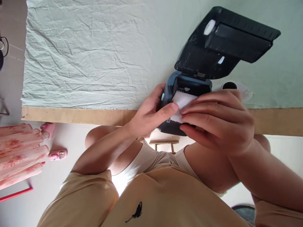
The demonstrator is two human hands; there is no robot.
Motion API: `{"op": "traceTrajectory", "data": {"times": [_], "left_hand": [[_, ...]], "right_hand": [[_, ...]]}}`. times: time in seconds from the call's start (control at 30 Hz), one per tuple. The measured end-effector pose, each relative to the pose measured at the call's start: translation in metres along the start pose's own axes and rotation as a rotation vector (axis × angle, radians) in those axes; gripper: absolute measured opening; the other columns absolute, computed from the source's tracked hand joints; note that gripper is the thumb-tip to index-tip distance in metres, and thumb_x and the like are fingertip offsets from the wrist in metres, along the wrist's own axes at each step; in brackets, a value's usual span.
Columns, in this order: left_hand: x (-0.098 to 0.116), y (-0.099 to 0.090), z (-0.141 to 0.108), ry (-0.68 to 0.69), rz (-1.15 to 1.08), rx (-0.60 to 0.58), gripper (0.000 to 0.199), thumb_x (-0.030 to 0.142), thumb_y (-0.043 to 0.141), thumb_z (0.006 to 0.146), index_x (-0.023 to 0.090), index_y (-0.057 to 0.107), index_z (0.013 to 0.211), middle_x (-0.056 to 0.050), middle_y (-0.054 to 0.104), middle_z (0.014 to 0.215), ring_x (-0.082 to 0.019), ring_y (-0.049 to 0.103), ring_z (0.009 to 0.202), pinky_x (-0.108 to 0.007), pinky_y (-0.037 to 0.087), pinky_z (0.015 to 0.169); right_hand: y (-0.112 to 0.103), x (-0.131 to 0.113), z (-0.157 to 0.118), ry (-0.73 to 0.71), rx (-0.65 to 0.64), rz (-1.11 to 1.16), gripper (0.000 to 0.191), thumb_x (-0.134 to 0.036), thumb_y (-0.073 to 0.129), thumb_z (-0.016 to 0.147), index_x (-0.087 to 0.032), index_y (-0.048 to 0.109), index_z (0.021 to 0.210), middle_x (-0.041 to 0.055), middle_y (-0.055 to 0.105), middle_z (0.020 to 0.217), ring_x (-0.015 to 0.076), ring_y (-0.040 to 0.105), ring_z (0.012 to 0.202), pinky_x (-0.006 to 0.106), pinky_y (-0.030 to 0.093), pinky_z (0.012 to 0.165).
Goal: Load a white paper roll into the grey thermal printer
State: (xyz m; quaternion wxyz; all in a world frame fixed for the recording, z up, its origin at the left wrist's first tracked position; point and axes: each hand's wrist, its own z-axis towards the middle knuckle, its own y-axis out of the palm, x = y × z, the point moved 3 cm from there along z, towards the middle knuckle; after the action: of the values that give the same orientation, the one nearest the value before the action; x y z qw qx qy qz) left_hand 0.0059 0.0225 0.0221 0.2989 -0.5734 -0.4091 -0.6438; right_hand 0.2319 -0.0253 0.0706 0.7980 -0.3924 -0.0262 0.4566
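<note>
A dark blue and black label printer (169, 91) is tilted at the table's near edge, its black lid (227, 41) swung up and back. My left hand (148, 113) grips the printer's left side, with the thumb resting on white paper (182, 100) in the compartment. My right hand (217, 119) comes in from the right, its fingers closed against the same paper; whether it is a roll or a loose strip is partly hidden by them. Behind my right hand lies a white object with a dark round part (229, 85), half covered.
A wrinkled pale green cloth (90, 56) covers the table, whose wooden edge (78, 114) runs across in front of me. At the left stands another person in a pink floral skirt (19, 151) and pink sandals. A red bar (16, 194) is at lower left.
</note>
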Motion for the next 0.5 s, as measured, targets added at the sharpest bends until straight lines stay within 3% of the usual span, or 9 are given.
{"op": "traceTrajectory", "data": {"times": [0.1, 0.17, 0.23, 0.3, 0.4, 0.5], "left_hand": [[0.005, 0.0, 0.004, -0.025, 0.025, 0.014, 0.068, 0.075, 0.109, 0.094, 0.027, 0.079, 0.132, -0.004, 0.079, 0.116, -0.026, 0.074, 0.108, -0.04, 0.07, 0.097], [0.005, 0.002, 0.007, -0.062, 0.05, 0.034, 0.072, 0.072, 0.115, 0.086, 0.028, 0.077, 0.13, -0.002, 0.077, 0.112, -0.024, 0.073, 0.103, -0.038, 0.068, 0.09], [0.003, 0.003, 0.008, -0.076, 0.034, 0.052, 0.083, 0.074, 0.114, 0.083, 0.03, 0.075, 0.142, -0.004, 0.081, 0.123, -0.026, 0.077, 0.108, -0.039, 0.07, 0.092], [-0.001, 0.004, 0.008, -0.085, 0.0, 0.041, 0.106, 0.075, 0.114, 0.08, 0.034, 0.066, 0.166, -0.008, 0.084, 0.145, -0.03, 0.084, 0.118, -0.042, 0.072, 0.094], [-0.009, 0.003, 0.007, -0.113, -0.011, -0.021, 0.136, 0.07, 0.114, 0.079, 0.039, 0.044, 0.191, -0.012, 0.08, 0.166, -0.038, 0.09, 0.131, -0.047, 0.076, 0.098], [-0.014, -0.002, 0.005, -0.049, 0.027, -0.058, 0.136, 0.061, 0.112, 0.083, 0.035, 0.038, 0.194, -0.015, 0.074, 0.182, -0.043, 0.085, 0.151, -0.052, 0.077, 0.113]], "right_hand": [[-0.001, -0.001, -0.003, 0.033, -0.032, 0.04, 0.006, -0.03, 0.077, 0.122, -0.036, 0.079, 0.124, -0.0048, 0.096, 0.113, 0.0244, 0.091, 0.117, 0.048, 0.068, 0.099], [-0.006, 0.001, -0.003, 0.066, 0.017, 0.029, 0.01, -0.029, 0.075, 0.12, -0.037, 0.08, 0.121, -0.0036, 0.094, 0.113, 0.0253, 0.091, 0.111, 0.049, 0.07, 0.097], [-0.013, 0.007, -0.003, 0.153, 0.118, -0.026, 0.007, -0.033, 0.076, 0.117, -0.038, 0.08, 0.118, -0.0018, 0.091, 0.113, 0.0258, 0.089, 0.106, 0.049, 0.071, 0.092], [-0.019, 0.017, -0.003, 0.24, 0.234, -0.066, 0.012, -0.043, 0.08, 0.112, -0.038, 0.079, 0.123, 0.0032, 0.089, 0.125, 0.0304, 0.09, 0.117, 0.05, 0.072, 0.092], [-0.021, 0.03, -0.003, 0.258, 0.264, 0.0, 0.041, -0.046, 0.083, 0.105, -0.035, 0.076, 0.144, 0.0105, 0.086, 0.159, 0.0404, 0.081, 0.16, 0.058, 0.073, 0.114], [-0.024, 0.034, -0.003, 0.257, 0.214, 0.091, 0.042, -0.04, 0.079, 0.109, -0.039, 0.072, 0.151, 0.0075, 0.082, 0.174, 0.0365, 0.078, 0.17, 0.066, 0.064, 0.141]]}}
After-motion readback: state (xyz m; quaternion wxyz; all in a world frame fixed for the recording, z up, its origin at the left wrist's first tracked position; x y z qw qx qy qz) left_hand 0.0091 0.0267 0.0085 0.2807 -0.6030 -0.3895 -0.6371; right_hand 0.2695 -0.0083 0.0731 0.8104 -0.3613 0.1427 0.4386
